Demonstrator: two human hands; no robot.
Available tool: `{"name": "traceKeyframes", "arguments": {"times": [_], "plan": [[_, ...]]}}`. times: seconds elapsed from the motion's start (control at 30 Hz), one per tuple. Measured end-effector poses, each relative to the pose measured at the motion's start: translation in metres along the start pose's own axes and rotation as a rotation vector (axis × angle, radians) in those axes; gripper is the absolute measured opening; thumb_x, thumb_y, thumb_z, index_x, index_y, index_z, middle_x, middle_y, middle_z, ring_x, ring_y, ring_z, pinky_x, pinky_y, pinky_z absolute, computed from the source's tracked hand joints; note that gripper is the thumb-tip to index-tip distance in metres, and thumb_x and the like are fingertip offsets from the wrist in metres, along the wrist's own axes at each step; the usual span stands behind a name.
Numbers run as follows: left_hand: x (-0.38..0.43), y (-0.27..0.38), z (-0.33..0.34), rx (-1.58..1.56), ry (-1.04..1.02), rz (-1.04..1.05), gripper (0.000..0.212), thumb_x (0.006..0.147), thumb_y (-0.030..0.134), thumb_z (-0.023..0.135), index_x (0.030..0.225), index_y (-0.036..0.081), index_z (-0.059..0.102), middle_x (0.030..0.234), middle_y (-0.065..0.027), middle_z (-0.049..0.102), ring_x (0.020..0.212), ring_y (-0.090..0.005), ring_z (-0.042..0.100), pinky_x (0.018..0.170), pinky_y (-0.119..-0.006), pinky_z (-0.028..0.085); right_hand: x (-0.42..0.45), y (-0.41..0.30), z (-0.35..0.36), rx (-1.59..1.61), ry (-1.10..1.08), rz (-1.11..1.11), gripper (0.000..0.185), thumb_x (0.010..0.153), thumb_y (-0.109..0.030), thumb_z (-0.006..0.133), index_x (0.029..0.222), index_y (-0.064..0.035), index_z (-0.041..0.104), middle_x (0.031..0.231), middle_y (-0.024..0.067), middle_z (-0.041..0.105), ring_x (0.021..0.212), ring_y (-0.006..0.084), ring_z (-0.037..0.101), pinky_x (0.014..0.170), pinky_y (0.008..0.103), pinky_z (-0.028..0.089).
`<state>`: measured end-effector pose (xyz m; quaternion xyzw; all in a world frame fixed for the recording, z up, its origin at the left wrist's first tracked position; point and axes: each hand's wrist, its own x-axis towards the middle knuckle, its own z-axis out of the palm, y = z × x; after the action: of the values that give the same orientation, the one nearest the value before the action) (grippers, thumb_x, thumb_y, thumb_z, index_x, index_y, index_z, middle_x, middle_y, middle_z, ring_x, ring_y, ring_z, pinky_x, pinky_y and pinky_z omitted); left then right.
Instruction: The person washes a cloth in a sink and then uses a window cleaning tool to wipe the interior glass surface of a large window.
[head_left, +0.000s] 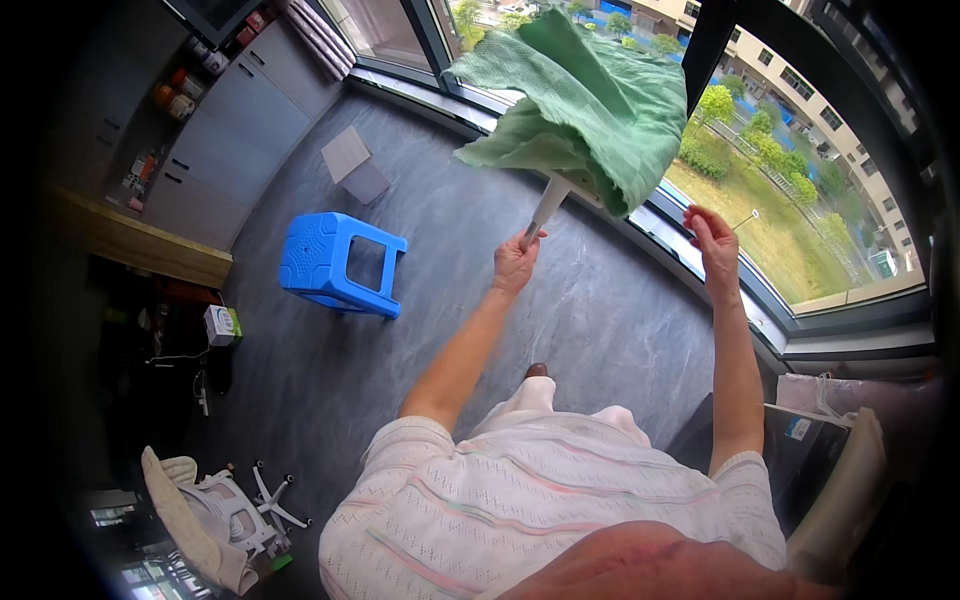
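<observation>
My left hand (516, 262) grips the white and metal handle (547, 206) of a flat-headed tool, maybe a mop or window wiper, held up before the window. A green cloth (585, 112) drapes over the head in loose folds and hides most of it. To the right of the cloth, my right hand (715, 247) is raised near the window pane (795, 225). Its fingers are bent and a little apart, with nothing seen in them. Neither cloth nor handle touches this hand.
A blue plastic stool (337, 262) stands on the grey floor (442, 315) to the left, with a box-like object (356, 165) beyond it. Cabinets (225, 127) line the left wall. At lower left is a white office chair (232, 510); a dark cabinet or appliance (787, 457) stands at right.
</observation>
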<state>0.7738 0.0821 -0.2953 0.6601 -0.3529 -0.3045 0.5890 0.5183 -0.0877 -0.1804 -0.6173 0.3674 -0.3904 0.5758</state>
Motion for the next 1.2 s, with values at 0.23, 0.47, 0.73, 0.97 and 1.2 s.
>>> {"name": "traceKeyframes", "arguments": {"times": [0.23,0.47,0.73,0.97,1.2], "plan": [[0.013,-0.037,-0.023,-0.044,0.099,0.199,0.018,0.078,0.011,0.053,0.062,0.003,0.052,0.050,0.0050,0.038,0.052,-0.0035,0.033,0.047,-0.023,0.033,0.065,-0.153,0.089,-0.284,-0.302,-0.764,0.016,0.082,-0.009,0.056,0.097,-0.0072,0.061,0.090,0.0039,0.062,0.084,0.0116,0.056,0.074,0.0227,0.042],[0.051,-0.049,-0.021,-0.007,0.101,0.096,0.019,0.078,0.011,0.055,0.062,0.002,0.051,0.051,0.0053,0.038,0.051,-0.0035,0.032,0.045,-0.024,0.031,0.106,-0.140,0.164,-0.949,-0.875,-0.846,0.066,0.071,-0.063,0.049,0.118,-0.0156,0.048,0.121,0.0090,0.045,0.118,0.0289,0.033,0.094,0.0492,0.021],[0.115,-0.006,-0.027,0.085,0.005,-0.020,0.007,0.076,0.007,0.055,0.078,0.007,0.062,0.053,0.0047,0.040,0.052,-0.0032,0.036,0.047,-0.023,0.033,0.200,-0.146,0.187,-0.716,-0.890,-0.736,0.065,0.072,-0.058,0.053,0.123,-0.0191,0.044,0.125,0.0077,0.042,0.120,0.0271,0.033,0.099,0.0460,0.021],[0.181,0.020,-0.042,-0.029,-0.165,-0.097,0.009,0.080,0.003,0.054,0.084,0.005,0.062,0.060,0.0090,0.041,0.055,0.0004,0.033,0.047,-0.017,0.028,0.285,-0.114,0.127,0.060,-0.014,-0.485,0.023,0.083,-0.016,0.056,0.102,-0.0049,0.057,0.096,0.0050,0.061,0.089,0.0117,0.056,0.076,0.0224,0.042],[0.292,0.047,-0.060,-0.271,-0.478,0.040,0.008,0.081,0.005,0.055,0.087,0.005,0.060,0.057,0.0103,0.041,0.048,0.0013,0.033,0.042,-0.016,0.025,0.260,-0.044,0.129,0.082,0.003,-0.209,0.022,0.081,-0.008,0.057,0.101,-0.0006,0.054,0.090,0.0043,0.060,0.083,0.0088,0.056,0.074,0.0205,0.043]]}}
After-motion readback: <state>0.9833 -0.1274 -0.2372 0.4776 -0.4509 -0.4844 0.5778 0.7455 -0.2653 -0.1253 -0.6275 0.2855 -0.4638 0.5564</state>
